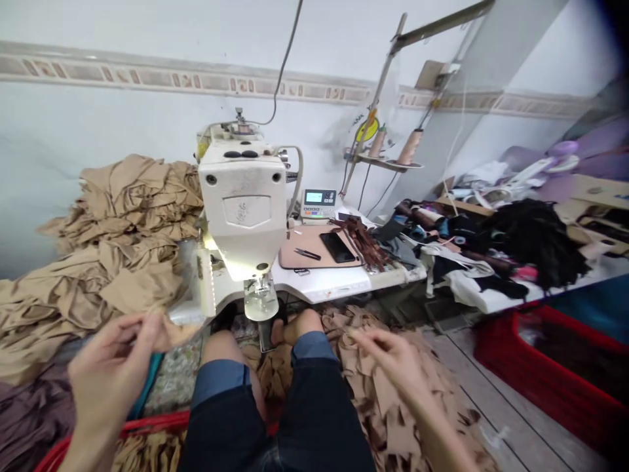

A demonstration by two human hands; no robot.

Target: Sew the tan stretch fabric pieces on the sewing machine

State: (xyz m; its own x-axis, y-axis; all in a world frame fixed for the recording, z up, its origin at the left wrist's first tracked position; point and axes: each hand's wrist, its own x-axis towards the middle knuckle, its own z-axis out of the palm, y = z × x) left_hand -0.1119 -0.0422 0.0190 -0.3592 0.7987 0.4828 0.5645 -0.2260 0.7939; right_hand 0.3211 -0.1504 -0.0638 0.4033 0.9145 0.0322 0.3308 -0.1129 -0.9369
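Observation:
My left hand (115,357) is at the lower left, thumb and fingers pinched on a small piece of tan fabric (177,333). The piece points toward the front of the white sewing machine (243,210), apart from its needle area. To the right of my knees, my right hand (390,354) hangs above a heap of tan fabric pieces (383,406) on the floor. Its fingertips are pressed together; whatever may be between them is too small to make out. A clear guard (261,298) covers the machine's needle end, so the needle does not show plainly.
A big pile of tan fabric (137,203) lies left of the machine. Thread snips (308,254) and a phone (338,247) rest on a pinkish mat (295,246). Behind stand a control panel (318,202) and thread cones (409,147). A red crate (501,354) is at right.

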